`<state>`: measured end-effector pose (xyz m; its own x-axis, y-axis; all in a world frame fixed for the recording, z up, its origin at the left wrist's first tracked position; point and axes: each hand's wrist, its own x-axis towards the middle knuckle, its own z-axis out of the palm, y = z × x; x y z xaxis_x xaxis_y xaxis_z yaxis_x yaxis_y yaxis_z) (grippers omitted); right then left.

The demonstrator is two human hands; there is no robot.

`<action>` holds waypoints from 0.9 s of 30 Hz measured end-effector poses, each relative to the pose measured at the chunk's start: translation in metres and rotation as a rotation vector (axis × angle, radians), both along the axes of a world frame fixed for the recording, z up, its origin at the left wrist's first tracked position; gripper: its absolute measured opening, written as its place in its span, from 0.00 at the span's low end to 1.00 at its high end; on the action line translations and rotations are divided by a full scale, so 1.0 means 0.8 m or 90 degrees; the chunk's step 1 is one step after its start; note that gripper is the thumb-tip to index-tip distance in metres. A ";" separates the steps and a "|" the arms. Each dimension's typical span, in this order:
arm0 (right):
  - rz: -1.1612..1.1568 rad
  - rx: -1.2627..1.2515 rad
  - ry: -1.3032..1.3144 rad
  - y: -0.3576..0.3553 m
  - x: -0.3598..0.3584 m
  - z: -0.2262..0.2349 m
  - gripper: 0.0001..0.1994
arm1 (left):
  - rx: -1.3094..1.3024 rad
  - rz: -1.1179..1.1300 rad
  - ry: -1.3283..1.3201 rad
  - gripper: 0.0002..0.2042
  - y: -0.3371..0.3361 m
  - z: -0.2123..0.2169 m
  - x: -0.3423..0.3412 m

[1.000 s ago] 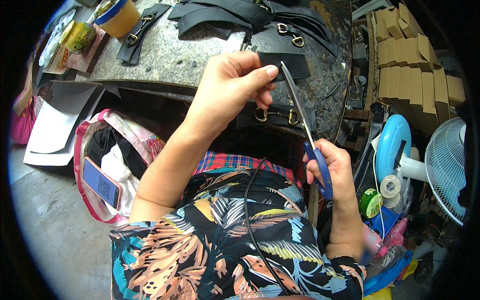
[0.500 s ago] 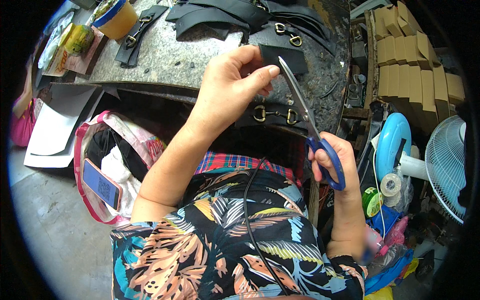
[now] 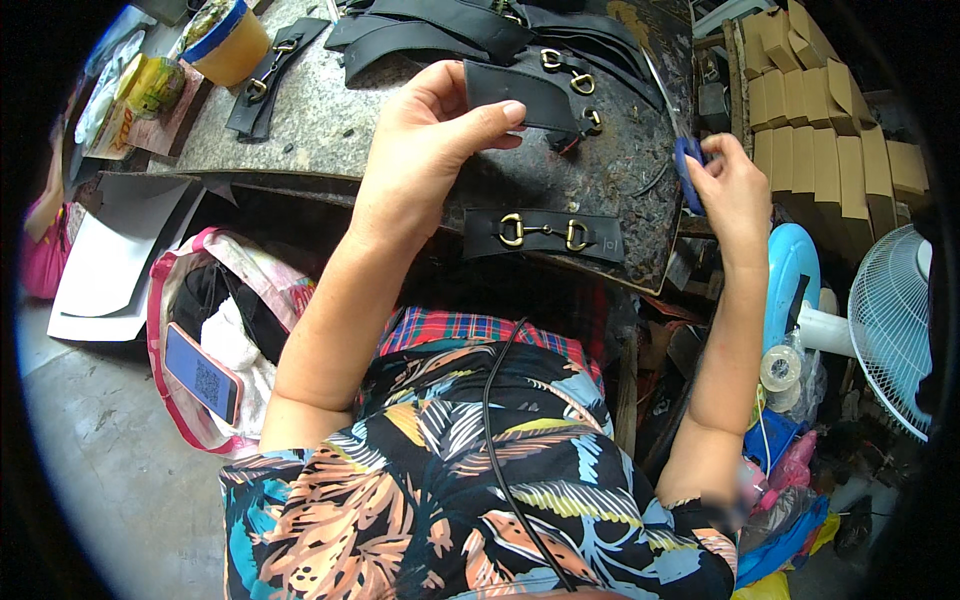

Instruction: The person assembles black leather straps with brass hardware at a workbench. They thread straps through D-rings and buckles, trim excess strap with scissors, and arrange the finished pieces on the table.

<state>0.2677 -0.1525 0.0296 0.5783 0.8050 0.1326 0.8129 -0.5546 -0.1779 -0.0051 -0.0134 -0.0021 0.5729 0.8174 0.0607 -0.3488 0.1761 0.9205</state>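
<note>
My left hand (image 3: 425, 140) pinches a black leather strap piece (image 3: 515, 93) between thumb and fingers, above the worktable. A brass-coloured ring shows at that strap's right end. At the table's right edge, my right hand (image 3: 735, 185) is closed on blue-handled scissors (image 3: 688, 175); their blades point away from me along the edge. Near the front edge lies another black strap (image 3: 480, 236) with two brass-coloured D-shaped buckles joined by a bar. Farther back, a similar buckle (image 3: 568, 72) rests beside a pile of black straps (image 3: 430, 35).
An orange pot with a blue rim (image 3: 228, 55) stands at the far left of the table (image 3: 310, 130). Right of the table are stacked brown cardboard boxes (image 3: 800, 110) and a fan (image 3: 890, 330). A bag holding a phone (image 3: 203, 372) sits at lower left.
My right hand has carried the scissors away from the strap, out to the right and farther back. My left hand has shifted left and back, tilting the strap and raising it.
</note>
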 end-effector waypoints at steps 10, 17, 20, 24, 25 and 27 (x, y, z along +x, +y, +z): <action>0.429 0.174 -0.058 0.048 -0.064 -0.019 0.17 | -0.009 0.012 -0.023 0.10 0.013 0.006 -0.004; 0.439 0.194 0.049 0.055 -0.062 -0.025 0.14 | 0.024 0.054 -0.016 0.14 0.011 0.003 0.002; 0.350 0.179 0.388 0.045 -0.056 -0.019 0.10 | 0.063 0.108 -0.062 0.12 0.021 0.001 0.006; 0.305 0.212 0.645 0.036 -0.057 -0.015 0.09 | 0.081 0.123 -0.047 0.12 0.033 -0.001 0.019; 0.311 0.210 0.640 0.034 -0.057 -0.015 0.10 | 0.082 0.124 -0.049 0.11 0.035 -0.002 0.024; 0.316 0.202 0.583 0.031 -0.058 -0.014 0.10 | 0.092 0.144 -0.031 0.11 0.037 -0.004 0.032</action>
